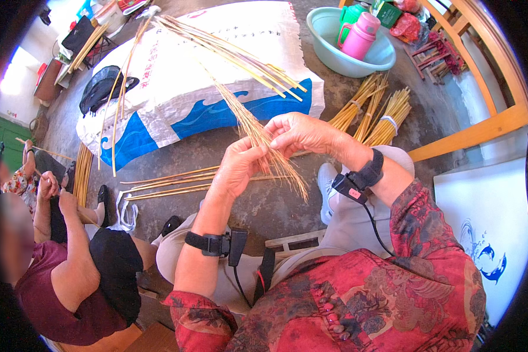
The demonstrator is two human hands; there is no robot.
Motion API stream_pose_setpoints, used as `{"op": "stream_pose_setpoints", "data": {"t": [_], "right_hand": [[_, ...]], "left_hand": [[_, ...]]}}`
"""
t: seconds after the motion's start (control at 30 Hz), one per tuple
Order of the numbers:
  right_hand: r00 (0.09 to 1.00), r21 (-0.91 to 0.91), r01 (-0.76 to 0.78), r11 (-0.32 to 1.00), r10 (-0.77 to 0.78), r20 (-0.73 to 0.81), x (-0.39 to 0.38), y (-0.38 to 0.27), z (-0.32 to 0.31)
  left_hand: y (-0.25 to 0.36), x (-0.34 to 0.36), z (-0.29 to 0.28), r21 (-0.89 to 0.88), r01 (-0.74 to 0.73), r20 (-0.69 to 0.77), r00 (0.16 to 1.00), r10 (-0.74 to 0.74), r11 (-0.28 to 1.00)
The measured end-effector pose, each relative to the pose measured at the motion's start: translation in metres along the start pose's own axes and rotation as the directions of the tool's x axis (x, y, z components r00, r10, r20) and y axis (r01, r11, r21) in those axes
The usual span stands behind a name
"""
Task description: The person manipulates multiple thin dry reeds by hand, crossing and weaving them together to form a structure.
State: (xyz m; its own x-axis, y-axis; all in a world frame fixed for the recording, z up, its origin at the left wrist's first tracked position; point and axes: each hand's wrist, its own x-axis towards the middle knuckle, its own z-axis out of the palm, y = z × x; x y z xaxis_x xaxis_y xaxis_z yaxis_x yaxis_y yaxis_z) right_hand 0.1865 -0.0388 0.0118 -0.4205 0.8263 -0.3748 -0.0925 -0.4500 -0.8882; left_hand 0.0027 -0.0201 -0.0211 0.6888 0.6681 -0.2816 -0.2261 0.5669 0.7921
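A thin bunch of dry broom stalks (pixel 234 104) slants across in front of me, its brushy, frayed end spreading down over my lap. My left hand (pixel 238 166) is closed round the bunch from the left, thumb and fingers pressed on the stalks. From the right, my right hand (pixel 299 134) pinches the same bunch just above, with thumb and forefinger meeting on it. Both hands are close together. Beyond them a white and blue woven sheet (pixel 193 112) lies on the floor, with long loose stalks (pixel 234 50) on top.
Tied stalk bundles (pixel 390 120) lie right, near a pale green basin (pixel 328 56) holding a pink flask (pixel 361 36). More stalks (pixel 176 183) lie before my knees. A black bag (pixel 100 88) rests on the sheet. A wooden frame (pixel 472 135) stands right; co-workers (pixel 64 281) sit left.
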Motion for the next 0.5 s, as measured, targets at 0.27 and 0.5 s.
{"op": "stream_pose_setpoints", "data": {"t": [0.27, 0.5], "right_hand": [[1.000, 0.036, 0.006, 0.999, -0.006, -0.005, -0.002, 0.000, -0.003], [1.000, 0.085, -0.018, 0.996, 0.018, -0.008, 0.000, 0.001, -0.008]], "left_hand": [[0.006, -0.003, 0.011, -0.006, 0.028, -0.036, 0.999, -0.028, 1.000], [0.000, 0.000, 0.002, -0.057, -0.042, 0.004, 0.999, 0.043, 0.997]]}}
